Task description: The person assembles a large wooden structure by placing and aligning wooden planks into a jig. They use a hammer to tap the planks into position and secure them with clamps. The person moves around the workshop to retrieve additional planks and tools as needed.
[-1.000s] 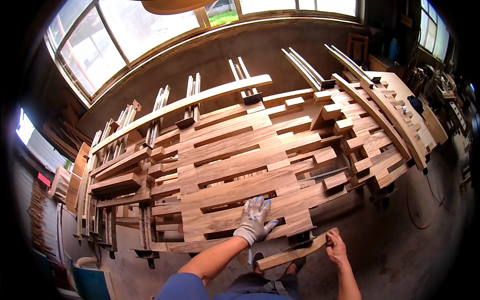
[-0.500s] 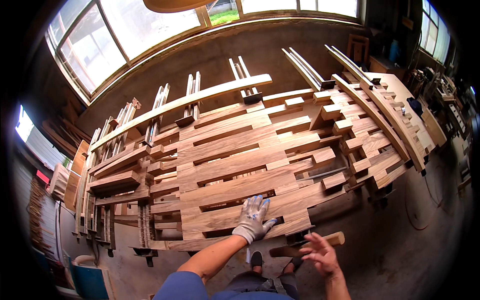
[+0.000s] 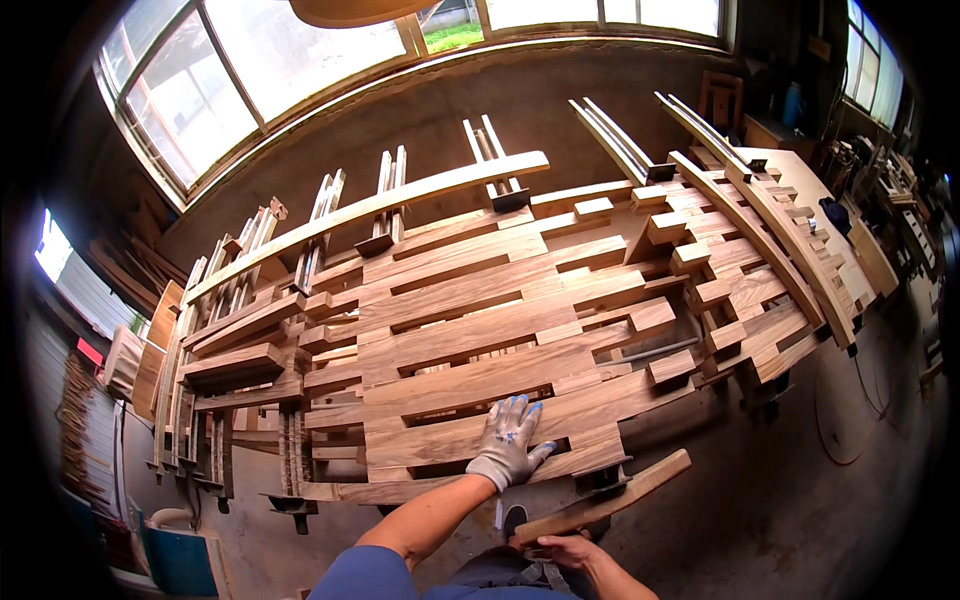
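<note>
My left hand (image 3: 510, 440), in a grey work glove with blue fingertips, lies flat with fingers stretched on the near boards of a slatted wooden panel (image 3: 455, 375). The panel is made of long brown boards with gaps between them. Below its near edge, my bare right hand (image 3: 570, 552) is closed on the lower left end of a wooden bar (image 3: 630, 495). That bar slants up to the right, apart from the panel. Part of the right hand's grip is hidden by the bar.
Metal clamp rails (image 3: 390, 190) carry the panel and stick out beyond its far side. A long pale strip (image 3: 370, 215) lies across them. Short wood blocks (image 3: 235, 365) are stacked at left. A second slatted assembly (image 3: 735, 290) stands at right, with long curved pieces (image 3: 755, 245) on top.
My right hand was spread over the bar and has moved down and left to close on its end. The bar has tilted, its right end higher. The left hand stays put.
</note>
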Available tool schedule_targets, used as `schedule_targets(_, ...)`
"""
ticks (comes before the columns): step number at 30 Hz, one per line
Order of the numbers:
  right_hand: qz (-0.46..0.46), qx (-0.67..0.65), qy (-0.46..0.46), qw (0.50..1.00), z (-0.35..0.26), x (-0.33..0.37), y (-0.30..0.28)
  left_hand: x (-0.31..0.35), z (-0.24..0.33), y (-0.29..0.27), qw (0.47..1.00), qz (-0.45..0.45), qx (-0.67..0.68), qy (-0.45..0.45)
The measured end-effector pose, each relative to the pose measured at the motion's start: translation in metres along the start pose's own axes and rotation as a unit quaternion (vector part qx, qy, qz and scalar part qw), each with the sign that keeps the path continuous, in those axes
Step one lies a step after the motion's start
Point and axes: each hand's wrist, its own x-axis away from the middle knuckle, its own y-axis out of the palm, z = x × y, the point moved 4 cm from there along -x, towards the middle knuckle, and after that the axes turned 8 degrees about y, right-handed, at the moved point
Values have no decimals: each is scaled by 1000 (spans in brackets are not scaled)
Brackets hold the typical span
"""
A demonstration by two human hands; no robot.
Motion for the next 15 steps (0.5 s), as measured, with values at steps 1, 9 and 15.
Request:
schedule_targets(1,-63,-40,-17,997,3,7,22,-1,1,-1,1000,4,0,5)
schedule_targets(9,228,133,-377,888,-122,201,66,-1,3,-1,998,52,16,21)
schedule_targets(15,506,521,-355,589,-124,176,-72,-3,3,-1,998,56,18,26)
